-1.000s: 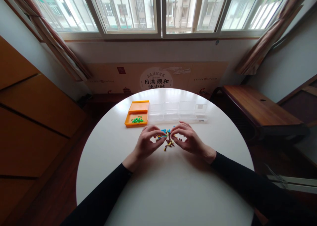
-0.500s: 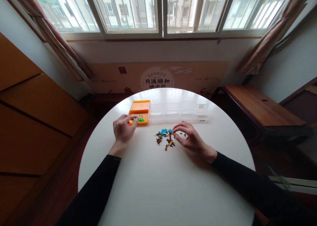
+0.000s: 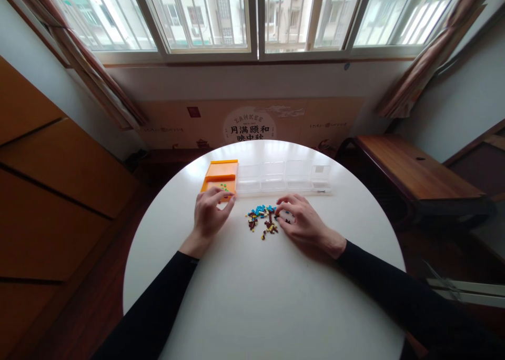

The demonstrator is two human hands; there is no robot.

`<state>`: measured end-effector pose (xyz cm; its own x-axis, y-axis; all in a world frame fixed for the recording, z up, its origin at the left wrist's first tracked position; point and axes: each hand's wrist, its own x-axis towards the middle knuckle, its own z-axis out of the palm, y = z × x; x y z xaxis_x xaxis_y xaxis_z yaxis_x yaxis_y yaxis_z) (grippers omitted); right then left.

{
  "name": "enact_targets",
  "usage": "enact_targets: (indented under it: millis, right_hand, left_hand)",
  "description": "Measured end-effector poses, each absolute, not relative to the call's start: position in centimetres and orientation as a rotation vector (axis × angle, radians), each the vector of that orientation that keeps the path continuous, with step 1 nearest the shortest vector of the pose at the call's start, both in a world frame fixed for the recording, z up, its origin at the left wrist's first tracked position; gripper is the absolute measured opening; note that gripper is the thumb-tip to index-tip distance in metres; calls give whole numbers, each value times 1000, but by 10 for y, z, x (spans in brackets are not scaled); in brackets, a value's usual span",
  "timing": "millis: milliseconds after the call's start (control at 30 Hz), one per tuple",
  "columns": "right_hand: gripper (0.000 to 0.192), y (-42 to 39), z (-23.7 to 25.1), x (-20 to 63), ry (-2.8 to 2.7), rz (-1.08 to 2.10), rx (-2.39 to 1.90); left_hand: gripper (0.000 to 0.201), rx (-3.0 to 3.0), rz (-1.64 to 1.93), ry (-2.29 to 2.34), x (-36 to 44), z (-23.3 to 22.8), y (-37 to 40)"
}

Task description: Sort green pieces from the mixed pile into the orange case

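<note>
My left hand (image 3: 212, 212) hovers at the near edge of an orange two-part tray (image 3: 219, 169), thumb and fingers apart with nothing visible in them. Small green toy bricks (image 3: 224, 187) lie in the tray's near compartment, partly hidden behind this hand. At the right side of a loose pile my right hand (image 3: 305, 222) rests with curled fingers parted, the tips among the pieces. Blue bricks (image 3: 261, 210) make up the far part of that pile. Dark brown bricks (image 3: 252, 224) and pale yellow bricks (image 3: 272, 227) lie closer to me.
A clear plastic compartment box (image 3: 273, 181) stands beside the orange tray, along the back of the round white table (image 3: 252, 297). Beyond the table's right edge is a wooden bench (image 3: 418, 170). Windows (image 3: 205, 18) and curtains fill the far wall.
My left hand has moved right and nearer to me, off the green bricks to the tray's near edge. The right hand stays by the pile; its thumb and fingers have spread.
</note>
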<state>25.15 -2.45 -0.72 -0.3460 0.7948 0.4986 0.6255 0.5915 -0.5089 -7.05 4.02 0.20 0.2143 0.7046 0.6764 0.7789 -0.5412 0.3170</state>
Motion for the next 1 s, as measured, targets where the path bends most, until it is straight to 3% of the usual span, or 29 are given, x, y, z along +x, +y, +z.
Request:
enact_targets:
  millis: [467,1000]
  right_hand:
    - [6,-24,-8,249,-2141,226,-1089]
    - [12,-28,0,241,-2012,557,-881]
  left_hand:
    - [14,-2639,-1142,-1206,-50,5,25]
    - [8,-2802,-1272,-780,-9,5,-4]
